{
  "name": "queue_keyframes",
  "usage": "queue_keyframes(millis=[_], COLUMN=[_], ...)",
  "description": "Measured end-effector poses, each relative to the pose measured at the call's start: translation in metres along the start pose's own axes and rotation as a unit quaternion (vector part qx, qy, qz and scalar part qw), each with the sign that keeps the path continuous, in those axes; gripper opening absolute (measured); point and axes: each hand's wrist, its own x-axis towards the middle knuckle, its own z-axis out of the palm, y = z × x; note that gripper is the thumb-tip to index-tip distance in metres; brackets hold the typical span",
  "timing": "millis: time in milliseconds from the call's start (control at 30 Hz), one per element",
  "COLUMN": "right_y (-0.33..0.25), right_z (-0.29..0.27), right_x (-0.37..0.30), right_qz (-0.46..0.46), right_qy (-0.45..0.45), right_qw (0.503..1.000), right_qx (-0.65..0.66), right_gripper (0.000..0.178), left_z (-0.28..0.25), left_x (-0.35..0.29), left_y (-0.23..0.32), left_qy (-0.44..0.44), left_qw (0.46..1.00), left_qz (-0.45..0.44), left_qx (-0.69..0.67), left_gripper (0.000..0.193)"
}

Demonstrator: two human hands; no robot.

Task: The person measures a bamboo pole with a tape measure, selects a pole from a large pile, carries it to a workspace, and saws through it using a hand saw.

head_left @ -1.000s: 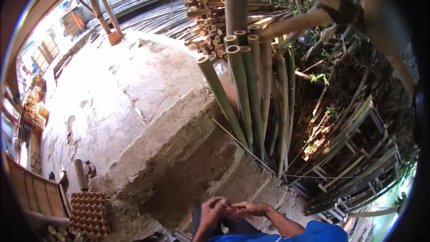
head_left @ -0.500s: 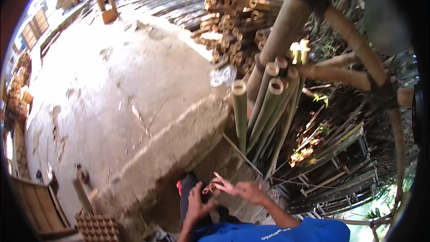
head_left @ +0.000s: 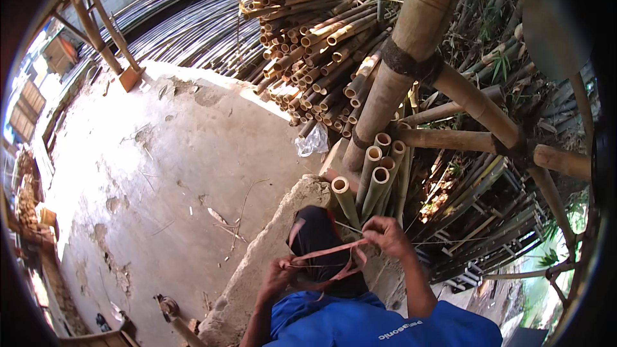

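A long, flat pinkish strip (head_left: 331,250), like a ribbon or strap, runs stretched between my two hands in front of my body. My left hand (head_left: 280,274) is closed around its lower end. Higher up and to the right, my right hand (head_left: 385,234) pinches the other end. A slack loop of the same strip hangs below the right hand, over my dark trouser leg (head_left: 315,234). A thin cord or thread seems to run along beneath the strip, but it is too fine to tell clearly.
A rough concrete ledge (head_left: 257,250) borders the sunlit concrete floor (head_left: 186,154). Several upright green bamboo tubes (head_left: 376,180) stand by a thick bamboo post (head_left: 398,77). Cut bamboo is stacked (head_left: 315,58) behind, near a crumpled clear plastic bag (head_left: 312,140).
My hands have moved apart, the right one rising. The bunched strip is now drawn out between them. My view has shifted, and my dark-clothed leg shows more fully.
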Motion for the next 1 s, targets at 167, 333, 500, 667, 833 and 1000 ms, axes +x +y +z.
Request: queue_keyframes(millis=[167, 333, 500, 667, 833, 1000], right_y=[-0.027, -0.015, 0.069, 0.101, 0.088, 0.101], right_z=[0.011, 0.052, 0.116, 0.137, 0.057, -0.034], right_x=[0.060, 0.131, 0.217, 0.319, 0.386, 0.469], right_qz=[0.013, 0.050, 0.117, 0.296, 0.236, 0.254], right_qy=[0.060, 0.016, -0.137, -0.031, 0.104, 0.401], right_qw=[0.993, 0.998, 0.971, 0.949, 0.963, 0.857], right_qx=[0.096, -0.042, -0.156, -0.105, -0.079, -0.200], right_gripper=[0.011, 0.023, 0.029, 0.029, 0.028, 0.044], left_z=[-0.051, -0.061, -0.094, -0.218, -0.250, -0.290], left_x=[0.019, 0.078, 0.192, 0.314, 0.309, 0.348], left_y=[0.073, 0.108, 0.166, 0.124, 0.153, 0.175], left_qy=[0.004, 0.018, 0.020, 0.063, 0.044, 0.019], left_qw=[0.998, 0.989, 0.933, 0.966, 0.940, 0.950], left_qz=[0.012, -0.049, -0.133, -0.240, -0.315, -0.260], left_qx=[-0.062, -0.137, -0.335, -0.073, 0.124, 0.173], left_gripper=[0.028, 0.023, 0.010, 0.026, 0.041, 0.046])
